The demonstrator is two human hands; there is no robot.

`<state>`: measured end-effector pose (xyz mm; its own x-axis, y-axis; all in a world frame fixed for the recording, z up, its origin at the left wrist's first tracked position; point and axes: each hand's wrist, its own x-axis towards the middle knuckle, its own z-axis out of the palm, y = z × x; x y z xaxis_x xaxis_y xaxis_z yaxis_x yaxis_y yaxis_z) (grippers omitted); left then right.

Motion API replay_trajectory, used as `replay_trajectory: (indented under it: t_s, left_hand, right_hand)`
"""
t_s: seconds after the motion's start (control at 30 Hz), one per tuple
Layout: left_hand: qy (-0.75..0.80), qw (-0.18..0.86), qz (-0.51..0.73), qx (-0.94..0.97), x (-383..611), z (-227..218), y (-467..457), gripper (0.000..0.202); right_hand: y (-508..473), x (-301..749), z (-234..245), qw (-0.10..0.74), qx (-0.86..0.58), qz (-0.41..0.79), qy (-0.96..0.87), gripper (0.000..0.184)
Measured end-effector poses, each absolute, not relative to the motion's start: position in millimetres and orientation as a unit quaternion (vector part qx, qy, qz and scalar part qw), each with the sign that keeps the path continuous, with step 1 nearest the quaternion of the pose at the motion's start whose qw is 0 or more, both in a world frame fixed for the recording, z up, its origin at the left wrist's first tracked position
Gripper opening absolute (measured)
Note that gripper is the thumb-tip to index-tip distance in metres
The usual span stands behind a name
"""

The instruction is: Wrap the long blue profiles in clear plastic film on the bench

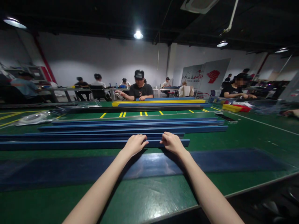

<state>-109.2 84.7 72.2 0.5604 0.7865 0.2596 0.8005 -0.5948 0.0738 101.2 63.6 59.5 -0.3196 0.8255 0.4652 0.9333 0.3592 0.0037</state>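
Several long blue strips lie side by side across the green table [149, 199]. My left hand [135, 143] and my right hand [171, 142] rest close together on the nearest blue strip [70, 145], fingers curled over its far edge. Both hands grip this strip near its right end. A wide dark blue sheet [221, 160] lies flat just in front of the strip, under my wrists.
More blue strips [140, 123] lie further back. Yellow and blue strips [158, 101] lie before a seated person [140, 90] opposite. Clear plastic bags [35, 118] sit at far left, a yellow and red box [235, 107] at right. Other people sit at tables behind.
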Motion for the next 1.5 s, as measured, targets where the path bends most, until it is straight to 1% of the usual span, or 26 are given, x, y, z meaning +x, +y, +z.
replay_trajectory:
  t_s: [0.13, 0.27, 0.37, 0.73, 1.3, 1.5]
  left_hand:
    - [-0.44, 0.034, -0.123, -0.889, -91.4, 63.6, 84.8, 0.027]
    - [-0.441, 0.127, -0.153, -0.875, -85.0, 45.8, 80.3, 0.027]
    - [-0.427, 0.149, -0.161, -0.877, -87.2, 39.5, 76.9, 0.025]
    - [-0.417, 0.164, -0.173, -0.877, -89.2, 36.3, 76.1, 0.025]
    - [-0.418, 0.166, -0.161, -0.878, -89.3, 38.1, 75.4, 0.027]
    - [-0.417, 0.166, -0.157, -0.88, -90.0, 39.4, 72.5, 0.033]
  right_hand:
    - [63.3, 100.1, 60.1, 0.199, -0.553, -0.126, -0.799, 0.011]
    - [62.2, 100.1, 61.6, 0.198, -0.559, -0.116, -0.797, 0.012]
    - [60.5, 99.4, 63.7, 0.194, -0.561, -0.108, -0.798, 0.012]
    - [56.9, 98.4, 67.4, 0.163, -0.565, -0.096, -0.803, 0.01]
    - [54.4, 96.3, 69.3, 0.119, -0.57, -0.103, -0.807, 0.014]
    - [54.8, 95.7, 68.1, 0.117, -0.573, -0.102, -0.805, 0.015]
